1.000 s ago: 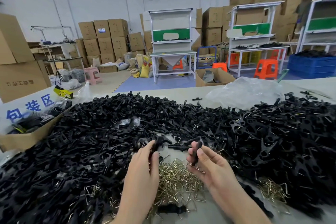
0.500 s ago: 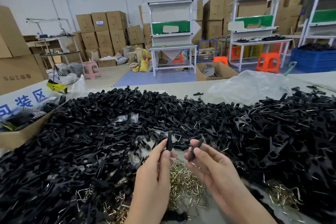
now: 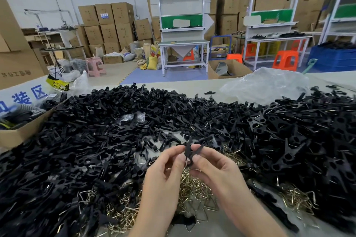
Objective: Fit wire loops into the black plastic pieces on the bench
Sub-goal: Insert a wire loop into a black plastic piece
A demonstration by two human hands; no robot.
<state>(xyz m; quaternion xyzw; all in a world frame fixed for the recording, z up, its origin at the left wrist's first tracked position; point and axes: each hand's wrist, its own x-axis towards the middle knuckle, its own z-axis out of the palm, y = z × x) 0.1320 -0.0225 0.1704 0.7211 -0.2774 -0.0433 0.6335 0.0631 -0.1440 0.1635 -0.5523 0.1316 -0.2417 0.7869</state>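
Hands [image 3: 163, 175] [image 3: 217, 171] closer (both on black piece [image 3: 188, 152])

The black plastic pieces [image 3: 100, 140] looked matt; the wire loops [image 3: 194, 194] were shiny brassy metal; the bag [image 3: 265, 84] was clear, crinkled plastic.

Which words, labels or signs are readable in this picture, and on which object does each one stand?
"装区" in blue, on the white sign at left; a character before it is cut off.
Print on the left carton: not readable.
Yellow-black strap: blurred.
Blue label on a far carton: too small.
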